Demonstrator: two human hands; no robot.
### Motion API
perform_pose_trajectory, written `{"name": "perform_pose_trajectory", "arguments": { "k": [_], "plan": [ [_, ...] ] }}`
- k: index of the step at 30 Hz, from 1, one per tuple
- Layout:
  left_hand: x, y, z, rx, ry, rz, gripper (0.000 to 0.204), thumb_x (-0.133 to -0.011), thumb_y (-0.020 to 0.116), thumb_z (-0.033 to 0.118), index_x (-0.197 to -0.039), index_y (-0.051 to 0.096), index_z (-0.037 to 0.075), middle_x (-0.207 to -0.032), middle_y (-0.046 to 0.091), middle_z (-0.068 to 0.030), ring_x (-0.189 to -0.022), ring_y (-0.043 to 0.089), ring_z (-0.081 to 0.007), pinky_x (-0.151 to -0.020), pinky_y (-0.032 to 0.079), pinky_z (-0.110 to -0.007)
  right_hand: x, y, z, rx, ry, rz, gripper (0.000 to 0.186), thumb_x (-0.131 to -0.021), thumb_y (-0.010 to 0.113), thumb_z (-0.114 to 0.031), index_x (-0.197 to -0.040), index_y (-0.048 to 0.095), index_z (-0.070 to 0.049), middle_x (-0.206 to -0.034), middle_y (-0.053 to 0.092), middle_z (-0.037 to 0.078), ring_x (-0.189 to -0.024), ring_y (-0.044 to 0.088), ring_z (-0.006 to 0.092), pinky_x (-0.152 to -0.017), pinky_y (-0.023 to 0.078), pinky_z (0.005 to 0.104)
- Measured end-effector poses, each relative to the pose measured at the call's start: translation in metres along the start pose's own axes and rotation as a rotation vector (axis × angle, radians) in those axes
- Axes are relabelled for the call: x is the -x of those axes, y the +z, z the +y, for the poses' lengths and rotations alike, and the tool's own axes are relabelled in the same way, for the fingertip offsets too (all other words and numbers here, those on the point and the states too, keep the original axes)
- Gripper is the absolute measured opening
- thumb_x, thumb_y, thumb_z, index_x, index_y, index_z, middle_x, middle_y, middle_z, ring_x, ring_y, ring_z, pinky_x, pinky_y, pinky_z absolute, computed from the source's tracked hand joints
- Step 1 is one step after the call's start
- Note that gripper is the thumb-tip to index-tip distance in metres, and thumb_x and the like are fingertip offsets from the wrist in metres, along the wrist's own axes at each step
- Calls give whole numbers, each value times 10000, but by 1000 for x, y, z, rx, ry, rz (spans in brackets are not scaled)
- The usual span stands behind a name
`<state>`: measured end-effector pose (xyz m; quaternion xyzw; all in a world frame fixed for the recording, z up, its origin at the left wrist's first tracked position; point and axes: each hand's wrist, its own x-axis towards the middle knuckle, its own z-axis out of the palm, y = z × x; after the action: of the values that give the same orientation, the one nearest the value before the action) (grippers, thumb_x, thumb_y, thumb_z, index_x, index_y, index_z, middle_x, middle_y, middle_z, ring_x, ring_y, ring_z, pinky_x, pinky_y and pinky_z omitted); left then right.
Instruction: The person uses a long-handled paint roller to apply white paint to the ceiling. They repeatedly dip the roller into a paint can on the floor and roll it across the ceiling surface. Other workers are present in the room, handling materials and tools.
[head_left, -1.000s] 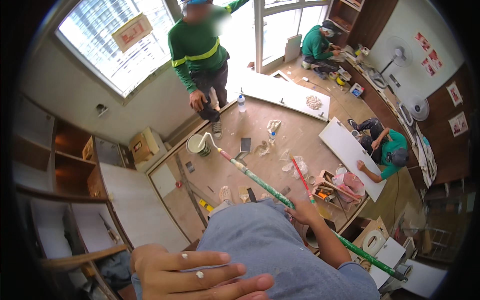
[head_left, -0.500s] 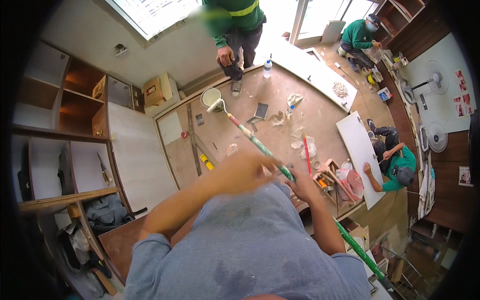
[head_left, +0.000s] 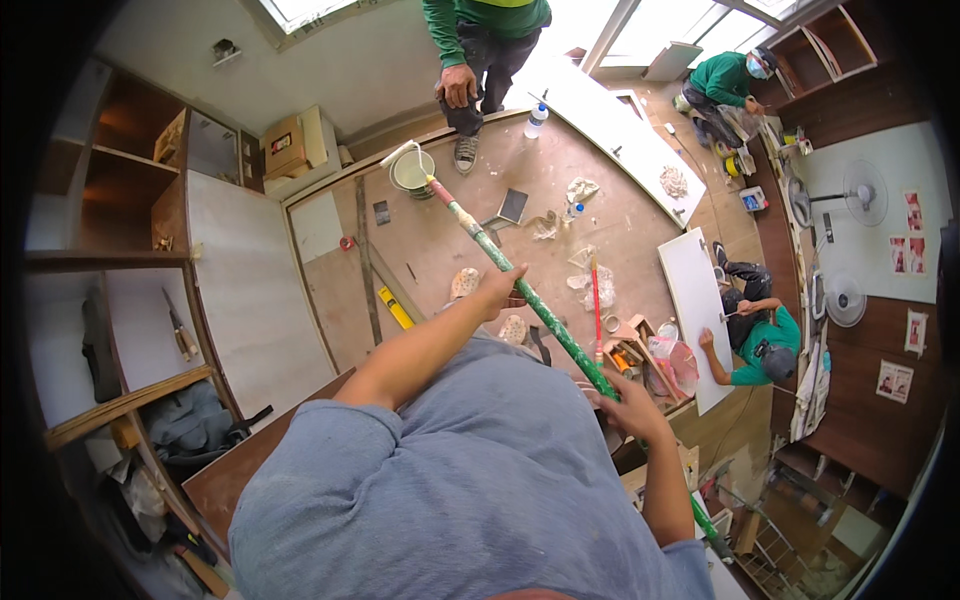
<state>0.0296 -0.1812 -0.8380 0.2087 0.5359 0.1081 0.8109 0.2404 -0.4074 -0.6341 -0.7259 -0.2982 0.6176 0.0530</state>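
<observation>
In the head view, a brown surface [head_left: 440, 250] marked with pale specks spreads underfoot, and a roller pole [head_left: 545, 318], green and worn, slants across above it. The left hand [head_left: 497, 290] has its fingers curled round the middle of the pole; the right hand [head_left: 637, 407] holds it lower down. At the far end the white roller head [head_left: 395, 154] sits over the rim of a bucket [head_left: 405, 188], though whether they touch I cannot tell. A capped bottle [head_left: 537, 121], a crumpled cloth [head_left: 581, 190], a yellow level [head_left: 395, 308] and a wooden caddy [head_left: 630, 328] lie about the surface. Brown shelving [head_left: 110, 261] lines the left; two fans [head_left: 862, 192] stand along the right wall. One co-worker [head_left: 495, 50] stands beyond the bucket, another crouches near the window, and a third rests a hand on a white panel [head_left: 688, 310].
</observation>
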Motion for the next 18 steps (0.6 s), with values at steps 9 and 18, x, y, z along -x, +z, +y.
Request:
{"name": "perform_pose_trajectory", "arguments": {
  "k": [9,18],
  "plan": [
    [-70,-84,22,-86,-39,3,307,-1000,648,306,-1162,599,49,-921,693,-124,-796,685,-226,-691,593,-355,-93,43,-65,227,-209,278,517,-917,713,-241,-1378,600,-36,-1050,708,261,-976,705,354,-882,527,410],
    [-39,-341,-23,-602,126,399,267,-902,697,193,-1125,693,46,-846,735,-115,-668,704,-215,-570,563,-358,-235,82,-148,374,-242,250,505,-927,667,-210,-1398,582,-50,-1136,684,307,-1105,658,446,-935,516,482]
  ]
}}
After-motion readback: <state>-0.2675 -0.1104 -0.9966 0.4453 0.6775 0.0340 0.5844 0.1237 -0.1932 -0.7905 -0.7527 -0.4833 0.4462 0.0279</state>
